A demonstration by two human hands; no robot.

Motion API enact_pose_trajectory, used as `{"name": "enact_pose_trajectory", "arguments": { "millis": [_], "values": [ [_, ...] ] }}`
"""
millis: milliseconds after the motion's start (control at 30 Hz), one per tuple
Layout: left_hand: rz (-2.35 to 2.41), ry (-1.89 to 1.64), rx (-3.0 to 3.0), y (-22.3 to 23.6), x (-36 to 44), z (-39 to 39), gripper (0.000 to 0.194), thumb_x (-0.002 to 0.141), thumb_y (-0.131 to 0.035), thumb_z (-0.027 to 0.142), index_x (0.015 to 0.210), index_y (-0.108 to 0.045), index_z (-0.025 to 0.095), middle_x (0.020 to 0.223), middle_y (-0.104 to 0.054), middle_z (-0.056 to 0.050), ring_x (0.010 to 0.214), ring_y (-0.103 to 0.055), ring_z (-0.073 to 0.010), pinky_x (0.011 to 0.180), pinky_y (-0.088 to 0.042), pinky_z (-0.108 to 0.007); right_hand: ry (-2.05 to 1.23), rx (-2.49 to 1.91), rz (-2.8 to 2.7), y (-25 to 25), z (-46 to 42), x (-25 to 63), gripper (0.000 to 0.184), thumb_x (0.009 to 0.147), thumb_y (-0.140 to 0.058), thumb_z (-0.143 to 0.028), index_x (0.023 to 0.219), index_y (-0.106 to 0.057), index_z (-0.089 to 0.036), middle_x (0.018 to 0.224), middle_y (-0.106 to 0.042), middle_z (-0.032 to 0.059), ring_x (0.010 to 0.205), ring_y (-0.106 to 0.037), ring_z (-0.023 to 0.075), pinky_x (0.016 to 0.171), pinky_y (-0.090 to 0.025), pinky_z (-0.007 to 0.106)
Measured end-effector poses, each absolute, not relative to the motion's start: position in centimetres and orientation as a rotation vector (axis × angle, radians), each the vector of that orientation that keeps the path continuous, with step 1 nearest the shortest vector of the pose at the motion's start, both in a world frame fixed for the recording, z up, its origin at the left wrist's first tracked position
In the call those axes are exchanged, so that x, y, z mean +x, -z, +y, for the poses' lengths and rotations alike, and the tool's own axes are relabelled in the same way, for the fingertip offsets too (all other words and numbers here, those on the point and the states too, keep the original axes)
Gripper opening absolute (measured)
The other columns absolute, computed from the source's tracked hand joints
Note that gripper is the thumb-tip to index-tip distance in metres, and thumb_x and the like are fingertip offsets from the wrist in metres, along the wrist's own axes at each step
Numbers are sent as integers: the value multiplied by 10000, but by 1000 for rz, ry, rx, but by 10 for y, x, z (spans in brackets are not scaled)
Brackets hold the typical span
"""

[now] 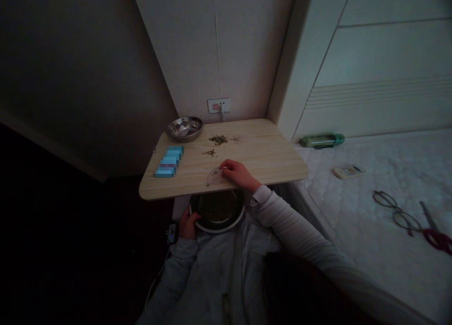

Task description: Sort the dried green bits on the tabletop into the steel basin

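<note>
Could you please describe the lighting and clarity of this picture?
Head view: dim overall, lower left nearly black; blue patch on the table broken into pixel blocks; soft glints on the steel bowl; contents of the pan in the left hand too dark to identify.

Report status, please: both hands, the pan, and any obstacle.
Left hand holding pan rim. Right hand pinching clear piece at near edge of table. Table edge hides pan's far rim.

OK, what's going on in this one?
A person's left hand grips a round, pale-rimmed vessel below the near edge of the table. Their right hand holds a translucent piece, too blurred to identify, near that edge. Two patches of dark grains lie farther back, right of a metal bowl.
</note>
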State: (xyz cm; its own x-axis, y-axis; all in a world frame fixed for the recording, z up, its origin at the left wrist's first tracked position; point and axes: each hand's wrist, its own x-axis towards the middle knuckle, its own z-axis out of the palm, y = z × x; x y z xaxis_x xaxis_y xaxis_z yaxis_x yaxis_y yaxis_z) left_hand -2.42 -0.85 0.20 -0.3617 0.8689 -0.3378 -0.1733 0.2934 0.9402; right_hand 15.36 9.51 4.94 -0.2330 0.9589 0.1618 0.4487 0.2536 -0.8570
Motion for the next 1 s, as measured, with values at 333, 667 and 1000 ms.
{"name": "enact_pose_trajectory", "arguments": {
  "millis": [333,667,1000],
  "values": [
    [1504,-1313,682,4,-28,-7,224,407,-507,144,608,-601,176,616,-590,18,649,-518,-153,631,-394,-273,-917,-1262,-1845,-45,97,154,221,634,-467,-231,818,-562,-157,638,-552,-28,575,-450,77,546,-333,188],
    [1506,-1294,643,-3,-24,-8,219,387,-512,162,594,-581,170,587,-575,32,618,-499,-138,606,-376,-255,-993,-1196,-1843,-46,95,155,189,617,-457,-202,755,-576,-153,637,-554,-29,588,-464,79,547,-340,183],
    [1521,-1292,626,3,-27,-7,247,377,-513,161,616,-575,169,591,-566,33,599,-484,-130,601,-371,-255,-900,-1235,-1825,-46,96,154,218,643,-450,-217,827,-551,-156,642,-564,-22,582,-472,81,558,-348,192]
  ]
}}
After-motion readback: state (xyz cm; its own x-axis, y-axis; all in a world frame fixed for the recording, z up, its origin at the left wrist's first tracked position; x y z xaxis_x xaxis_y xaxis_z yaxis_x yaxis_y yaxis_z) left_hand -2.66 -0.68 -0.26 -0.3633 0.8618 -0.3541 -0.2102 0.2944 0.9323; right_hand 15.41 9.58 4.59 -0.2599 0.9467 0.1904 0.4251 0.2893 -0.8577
